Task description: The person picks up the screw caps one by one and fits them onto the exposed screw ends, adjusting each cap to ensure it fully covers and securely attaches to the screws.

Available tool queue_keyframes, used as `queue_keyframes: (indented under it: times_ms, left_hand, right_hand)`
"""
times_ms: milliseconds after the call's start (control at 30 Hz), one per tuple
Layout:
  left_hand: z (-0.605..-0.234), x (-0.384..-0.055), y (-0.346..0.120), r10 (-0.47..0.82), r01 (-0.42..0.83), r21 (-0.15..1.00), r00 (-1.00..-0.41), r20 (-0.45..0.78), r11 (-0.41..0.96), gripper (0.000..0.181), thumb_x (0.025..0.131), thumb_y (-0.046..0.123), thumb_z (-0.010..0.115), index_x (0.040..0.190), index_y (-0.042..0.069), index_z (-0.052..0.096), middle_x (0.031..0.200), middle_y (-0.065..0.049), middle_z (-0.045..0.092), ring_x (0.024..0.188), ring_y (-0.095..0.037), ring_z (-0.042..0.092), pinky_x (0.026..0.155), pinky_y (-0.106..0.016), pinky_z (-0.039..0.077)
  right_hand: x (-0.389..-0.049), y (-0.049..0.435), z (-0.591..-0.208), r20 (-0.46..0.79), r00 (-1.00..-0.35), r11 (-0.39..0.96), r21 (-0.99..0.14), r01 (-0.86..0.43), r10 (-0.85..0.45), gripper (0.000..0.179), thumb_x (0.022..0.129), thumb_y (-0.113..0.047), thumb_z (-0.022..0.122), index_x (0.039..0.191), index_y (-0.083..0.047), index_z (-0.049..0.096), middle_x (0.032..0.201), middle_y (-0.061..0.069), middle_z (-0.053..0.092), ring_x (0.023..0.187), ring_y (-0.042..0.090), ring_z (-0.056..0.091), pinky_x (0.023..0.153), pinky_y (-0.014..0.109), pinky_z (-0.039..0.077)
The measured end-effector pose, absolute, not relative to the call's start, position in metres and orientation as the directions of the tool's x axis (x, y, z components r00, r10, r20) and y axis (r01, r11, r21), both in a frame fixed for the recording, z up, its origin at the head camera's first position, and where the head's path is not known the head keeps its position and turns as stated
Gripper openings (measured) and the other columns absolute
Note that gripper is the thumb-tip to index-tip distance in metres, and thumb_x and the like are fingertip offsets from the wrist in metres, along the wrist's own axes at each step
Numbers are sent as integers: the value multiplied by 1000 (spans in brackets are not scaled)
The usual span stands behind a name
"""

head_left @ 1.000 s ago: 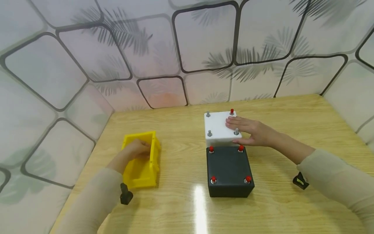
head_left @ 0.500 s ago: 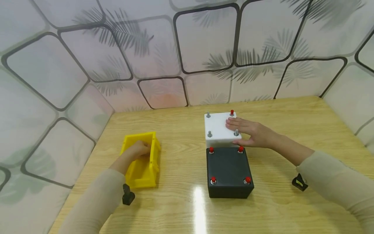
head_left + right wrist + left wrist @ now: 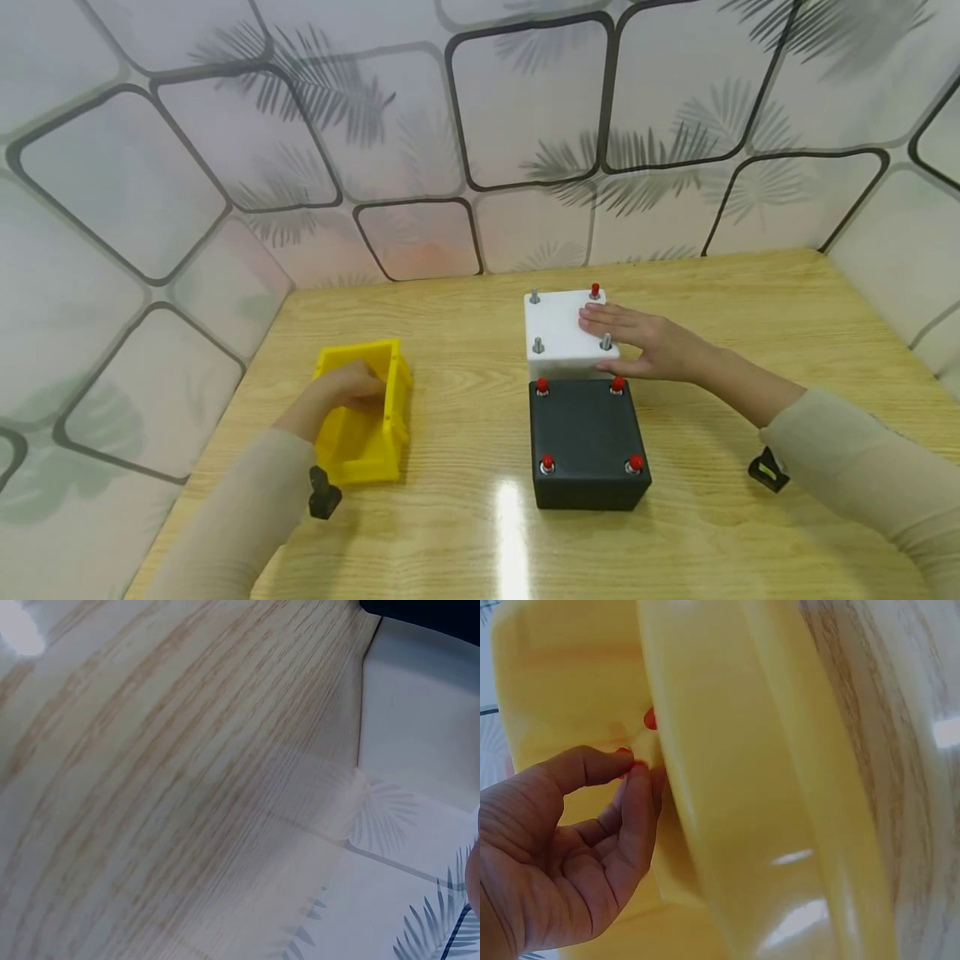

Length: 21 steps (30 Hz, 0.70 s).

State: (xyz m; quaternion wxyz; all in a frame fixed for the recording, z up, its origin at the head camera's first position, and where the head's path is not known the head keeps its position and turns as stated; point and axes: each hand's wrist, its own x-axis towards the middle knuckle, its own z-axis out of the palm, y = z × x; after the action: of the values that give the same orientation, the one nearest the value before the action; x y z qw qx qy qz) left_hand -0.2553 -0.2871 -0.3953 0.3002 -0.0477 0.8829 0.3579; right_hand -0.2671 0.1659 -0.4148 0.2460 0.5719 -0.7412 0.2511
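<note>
Inside the yellow bin (image 3: 360, 468) on the left, my left hand (image 3: 347, 388) pinches a small red cap (image 3: 622, 753) between thumb and finger, best seen in the left wrist view. A second red cap (image 3: 650, 718) lies close by in the bin. My right hand (image 3: 651, 340) rests on the white box (image 3: 557, 321), fingers laid straight over its top and thumb at the near side. Three bare metal studs stand on that box's corners; its far right stud bears a red cap (image 3: 595, 290). Only a sliver of the right hand shows in the right wrist view.
Right in front of the white box stands a black box (image 3: 588, 433) with red caps on its corner studs. A patterned wall covering (image 3: 536, 108) borders the wooden table (image 3: 465, 417) at the back and sides. Each sleeve has a small black device near the wrist.
The left hand shifts slightly within the yellow bin. The right hand stays on the white box, and both boxes keep their places.
</note>
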Motion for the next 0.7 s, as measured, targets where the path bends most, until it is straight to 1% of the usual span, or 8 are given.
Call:
queue_keyframes:
  times_ms: [100, 133, 233, 367, 467, 533, 600, 700]
  left_hand:
    - [-394, -254, -287, 111, -305, 589, -818, -565, 748, 8, 82, 7, 59, 75, 6, 55, 71, -2, 56, 68, -13, 56, 76, -30, 56]
    - [-393, -253, -288, 109, -305, 589, -819, -563, 749, 7, 81, 6, 59, 76, 6, 55, 72, -2, 56, 69, -13, 56, 77, -31, 56]
    - [-393, -252, -289, 83, -304, 568, -828, -554, 765, 12, 81, 5, 58, 71, 7, 51, 69, -2, 53, 66, -12, 54, 73, -29, 56]
    - [-394, -252, -290, 59, -282, 530, -841, -537, 800, 18, 83, 7, 62, 69, 8, 51, 65, 0, 52, 61, -11, 52, 66, -25, 54]
    - [-395, -251, -291, 73, -277, 531, -835, -545, 801, 13, 86, 9, 62, 75, 2, 59, 68, -2, 57, 63, -11, 56, 69, -27, 56]
    - [-395, -251, -292, 95, -274, 545, -827, -554, 792, 12, 88, 8, 61, 85, -4, 63, 73, -4, 61, 68, -12, 60, 73, -29, 56]
    - [-395, -252, -293, 110, -273, 555, -821, -560, 786, 15, 89, 6, 60, 92, -9, 64, 77, -6, 64, 70, -12, 62, 75, -31, 57]
    - [-395, -253, -295, 128, -259, 560, -819, -559, 787, 19, 90, 4, 58, 98, -12, 63, 81, -8, 66, 72, -13, 64, 76, -33, 57]
  right_hand:
    - [-267, 166, -415, 651, -221, 216, -90, -972, -726, 58, 81, -26, 75, 126, 7, 56, 130, 25, 54, 128, 30, 47, 111, 22, 28]
    - [-267, 166, -415, 650, -221, 216, -89, -972, -727, 58, 82, -28, 74, 126, 7, 56, 130, 25, 53, 128, 30, 47, 111, 22, 28]
    - [-267, 166, -415, 650, -222, 215, -91, -972, -727, 58, 84, -30, 72, 126, 7, 56, 130, 26, 53, 128, 31, 47, 111, 22, 28]
    - [-266, 166, -415, 649, -226, 212, -101, -972, -726, 60, 79, -24, 77, 126, 6, 56, 131, 25, 53, 130, 28, 46, 111, 21, 28]
    - [-266, 166, -416, 651, -226, 206, -108, -973, -725, 61, 77, -22, 78, 126, 6, 56, 132, 24, 53, 131, 27, 45, 111, 21, 28]
    - [-266, 166, -416, 653, -224, 205, -106, -973, -723, 60, 80, -25, 77, 126, 6, 56, 132, 24, 53, 130, 27, 45, 111, 21, 28]
    - [-266, 166, -415, 655, -224, 207, -105, -973, -722, 59, 81, -26, 75, 126, 6, 56, 132, 25, 53, 130, 28, 45, 111, 22, 28]
    - [-266, 166, -415, 650, -238, 218, -112, -969, -722, 58, 82, -27, 74, 127, 5, 56, 133, 23, 52, 131, 26, 44, 110, 21, 28]
